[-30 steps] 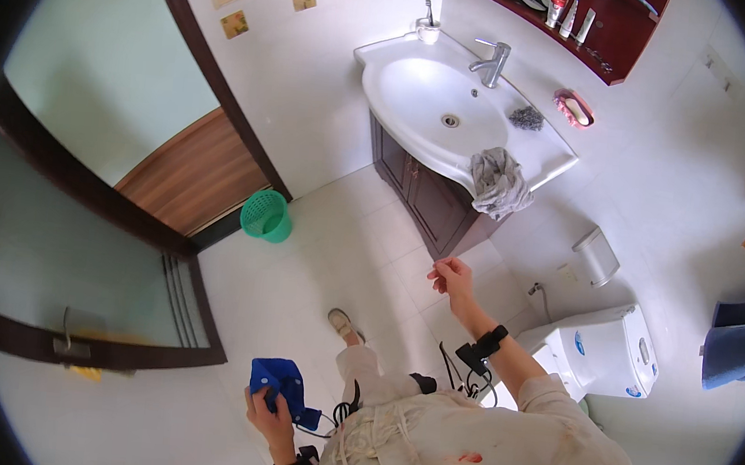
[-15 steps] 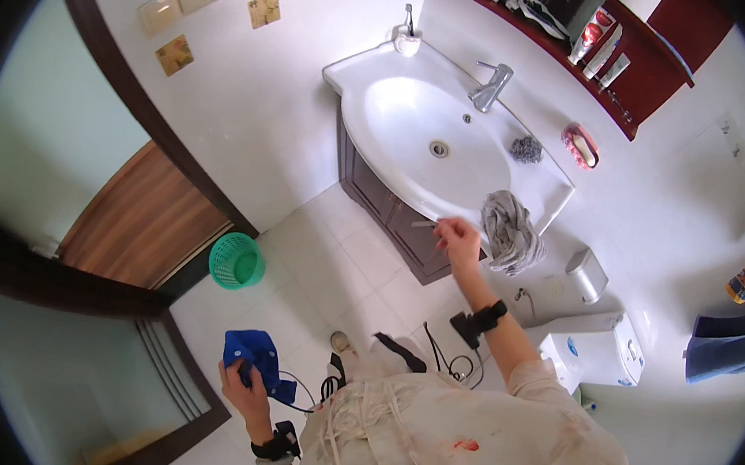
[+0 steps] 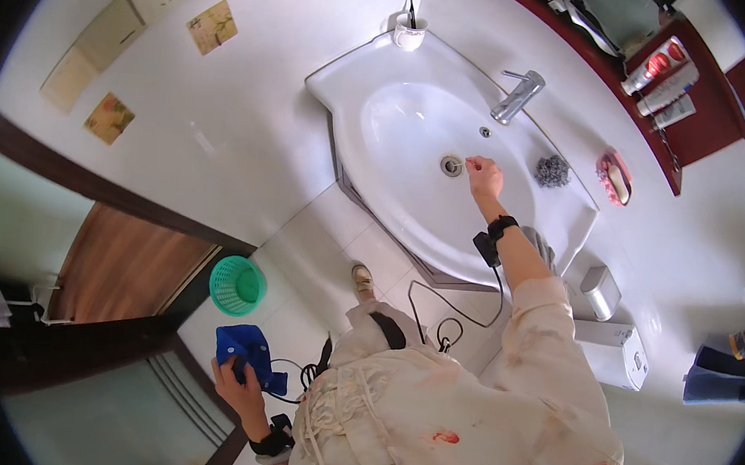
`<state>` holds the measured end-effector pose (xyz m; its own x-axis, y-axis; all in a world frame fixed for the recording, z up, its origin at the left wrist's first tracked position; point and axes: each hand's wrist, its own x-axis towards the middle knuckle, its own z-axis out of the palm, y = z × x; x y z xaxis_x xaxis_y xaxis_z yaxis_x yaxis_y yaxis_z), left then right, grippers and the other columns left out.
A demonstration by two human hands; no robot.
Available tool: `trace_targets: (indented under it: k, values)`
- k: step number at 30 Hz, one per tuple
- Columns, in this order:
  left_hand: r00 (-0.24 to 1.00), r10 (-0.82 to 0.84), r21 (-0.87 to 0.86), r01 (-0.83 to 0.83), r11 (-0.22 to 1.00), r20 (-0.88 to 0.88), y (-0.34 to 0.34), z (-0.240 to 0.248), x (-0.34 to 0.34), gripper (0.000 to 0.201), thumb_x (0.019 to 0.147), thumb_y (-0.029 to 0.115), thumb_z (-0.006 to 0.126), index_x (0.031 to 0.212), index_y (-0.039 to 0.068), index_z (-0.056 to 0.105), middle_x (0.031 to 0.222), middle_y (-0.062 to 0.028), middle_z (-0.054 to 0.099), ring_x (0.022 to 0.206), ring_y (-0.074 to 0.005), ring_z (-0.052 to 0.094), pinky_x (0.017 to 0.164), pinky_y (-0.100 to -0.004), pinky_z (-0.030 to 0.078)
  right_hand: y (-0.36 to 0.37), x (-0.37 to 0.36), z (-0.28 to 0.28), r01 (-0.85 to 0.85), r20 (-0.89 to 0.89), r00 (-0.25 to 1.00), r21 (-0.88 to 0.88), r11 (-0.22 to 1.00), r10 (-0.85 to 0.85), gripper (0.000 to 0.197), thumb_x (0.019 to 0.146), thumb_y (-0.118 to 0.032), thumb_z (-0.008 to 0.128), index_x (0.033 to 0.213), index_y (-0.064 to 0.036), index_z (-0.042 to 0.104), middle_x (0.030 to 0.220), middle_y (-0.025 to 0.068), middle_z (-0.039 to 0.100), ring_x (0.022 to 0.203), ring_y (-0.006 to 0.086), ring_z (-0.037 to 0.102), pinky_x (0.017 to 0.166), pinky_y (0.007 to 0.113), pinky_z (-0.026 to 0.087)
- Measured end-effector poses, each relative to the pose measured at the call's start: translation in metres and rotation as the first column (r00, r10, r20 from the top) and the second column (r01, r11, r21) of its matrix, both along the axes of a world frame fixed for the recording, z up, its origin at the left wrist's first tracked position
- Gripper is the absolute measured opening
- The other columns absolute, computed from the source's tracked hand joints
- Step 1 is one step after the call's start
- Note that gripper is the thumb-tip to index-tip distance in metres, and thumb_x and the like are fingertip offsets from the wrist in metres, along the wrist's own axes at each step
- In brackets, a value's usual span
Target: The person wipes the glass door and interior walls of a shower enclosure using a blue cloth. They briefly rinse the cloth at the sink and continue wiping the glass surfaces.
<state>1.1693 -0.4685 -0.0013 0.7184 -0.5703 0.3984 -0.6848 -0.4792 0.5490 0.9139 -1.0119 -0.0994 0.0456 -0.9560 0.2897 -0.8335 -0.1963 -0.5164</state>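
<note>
Over the basin of the white sink [image 3: 395,177], my right hand [image 3: 485,179] is closed in a pinch beside the drain [image 3: 452,166]. A thin pale sliver [image 3: 462,162] sticks out from its fingertips; its kind is too small to make out. Low on the left, my left hand [image 3: 239,391] grips a blue fabric piece [image 3: 247,350] with pale round dots like snaps. A small dark object shows under those fingers, and a black cable runs from there toward my waist. My right forearm mostly covers a grey cloth [image 3: 540,242] on the sink's edge.
A chrome faucet [image 3: 518,97] and a grey scouring pad [image 3: 552,170] are on the sink's far side. A cup [image 3: 409,34] holds a toothbrush. A pink soap dish [image 3: 614,177] hangs on the wall. A green basket [image 3: 238,285] stands on the floor. Cable loops [image 3: 448,328] hang near my legs.
My right hand has moved from the sink's front edge to above the drain, still pinching the sliver. My view has shifted closer to the sink. The left hand keeps the blue fabric piece.
</note>
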Motion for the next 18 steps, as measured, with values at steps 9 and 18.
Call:
trace_targets:
  k: [9,18]
  values:
    - [0.994,0.060,0.065,-0.055,0.996,-0.088,-0.095,0.004,0.032,0.022,0.075,0.003,0.062,0.097,0.001,0.057,0.097,-0.0210,0.054,0.082,-0.0421,0.057,0.069,-0.0449,0.046,-0.063,0.022,-0.076,0.124,-0.149,0.984,0.187,0.975,-0.097,0.011,0.079,-0.022,0.066,0.086,-0.0213,0.074,0.092,0.0109,0.065,0.083,0.0319,0.063,0.071,0.041,0.052]
    - [0.988,-0.013,0.116,0.031,0.993,-0.154,-0.155,0.005,0.059,0.023,0.075,0.004,0.062,0.097,0.003,0.057,0.097,-0.0198,0.054,0.082,-0.0413,0.057,0.068,-0.0436,0.047,-0.066,0.019,-0.116,0.057,-0.170,0.985,0.278,0.959,-0.009,0.028,0.073,-0.011,0.066,0.100,-0.0195,0.071,0.088,0.0120,0.064,0.085,0.0301,0.063,0.074,0.040,0.050]
